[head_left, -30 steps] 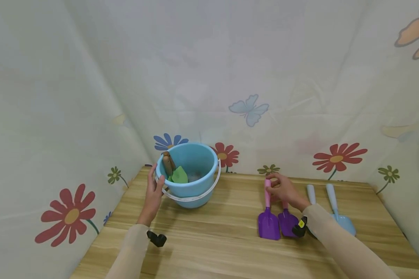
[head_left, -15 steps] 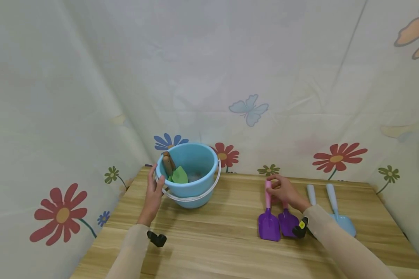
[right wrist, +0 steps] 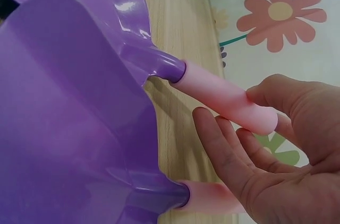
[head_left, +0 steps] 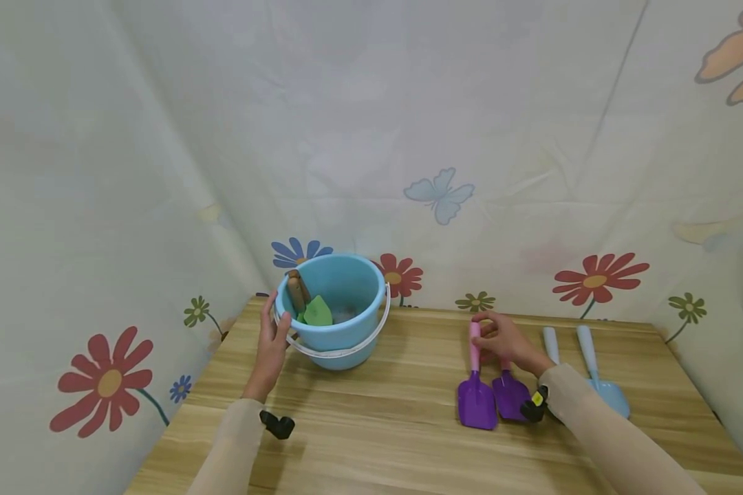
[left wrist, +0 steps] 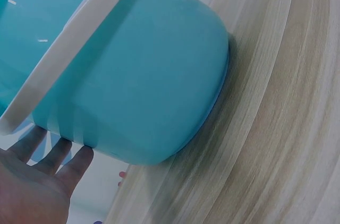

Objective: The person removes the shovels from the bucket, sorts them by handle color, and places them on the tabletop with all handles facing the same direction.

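My left hand (head_left: 269, 350) rests against the left side of a light blue bucket (head_left: 340, 337). Its fingers lie fairly straight along the outer wall in the left wrist view. In the bucket are brown wooden-looking handles (head_left: 296, 292) and a green leaf-shaped piece (head_left: 318, 313). My right hand (head_left: 504, 340) pinches the pink handle (right wrist: 226, 96) of a purple toy shovel (head_left: 477, 405) near its end, between thumb and fingers. A second purple shovel (head_left: 511, 397) lies just to the right, its pink handle (right wrist: 210, 196) partly behind that hand.
Two light blue shovels lie farther right; one (head_left: 609, 395) shows its blade, the other's handle (head_left: 551, 344) disappears under my right forearm. The wooden table (head_left: 371, 440) meets a flower-printed cloth (head_left: 347, 137) at the back and sides. A white bail (head_left: 340, 353) hangs across the bucket's front.
The pinched purple shovel has shifted very slightly toward me. Both hands and the bucket stay almost where they were.
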Tool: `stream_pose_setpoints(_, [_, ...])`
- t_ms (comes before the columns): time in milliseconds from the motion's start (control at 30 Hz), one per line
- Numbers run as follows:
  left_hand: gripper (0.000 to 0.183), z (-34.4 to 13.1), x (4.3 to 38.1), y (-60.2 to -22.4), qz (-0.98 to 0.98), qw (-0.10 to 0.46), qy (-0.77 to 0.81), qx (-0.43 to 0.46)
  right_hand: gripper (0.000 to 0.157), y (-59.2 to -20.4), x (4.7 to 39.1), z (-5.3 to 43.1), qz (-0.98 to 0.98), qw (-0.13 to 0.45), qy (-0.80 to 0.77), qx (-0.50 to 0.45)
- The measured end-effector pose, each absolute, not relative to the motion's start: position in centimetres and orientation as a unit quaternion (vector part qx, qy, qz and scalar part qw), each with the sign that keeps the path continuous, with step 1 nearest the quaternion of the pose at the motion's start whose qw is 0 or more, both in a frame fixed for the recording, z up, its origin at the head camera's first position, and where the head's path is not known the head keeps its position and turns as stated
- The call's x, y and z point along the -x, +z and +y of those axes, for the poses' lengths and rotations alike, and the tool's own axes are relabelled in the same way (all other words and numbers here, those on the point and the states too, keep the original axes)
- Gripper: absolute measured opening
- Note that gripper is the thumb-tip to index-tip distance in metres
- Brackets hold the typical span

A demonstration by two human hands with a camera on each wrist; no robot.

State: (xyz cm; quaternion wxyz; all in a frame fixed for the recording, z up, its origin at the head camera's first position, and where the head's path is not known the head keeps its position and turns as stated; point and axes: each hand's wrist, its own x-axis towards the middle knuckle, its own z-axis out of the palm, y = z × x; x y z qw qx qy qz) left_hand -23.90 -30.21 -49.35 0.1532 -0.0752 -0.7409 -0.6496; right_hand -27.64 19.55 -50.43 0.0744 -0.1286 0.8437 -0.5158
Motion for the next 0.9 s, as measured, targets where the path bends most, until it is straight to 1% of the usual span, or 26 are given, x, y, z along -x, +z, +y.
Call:
stream_pose_setpoints(333, [0.059,-30.19,23.70,-49.35,-0.747,0.150,-0.644,0.070,0.050,-50.24,27.24,19.68,0.824,0.077,-0.545,0.132])
stream_pose_setpoints(767, [0.065,-30.09,23.64,-49.19,-0.745,0.150,-0.646,0.068,0.055,-50.01,26.88,20.28,0.805,0.081,-0.570,0.143])
stream_pose_setpoints(900, [0.062,-30.10,23.70,-49.20,-0.745,0.148,-0.646,0.068,0.056,-50.10,26.82,20.35,0.804,0.086,-0.572,0.139])
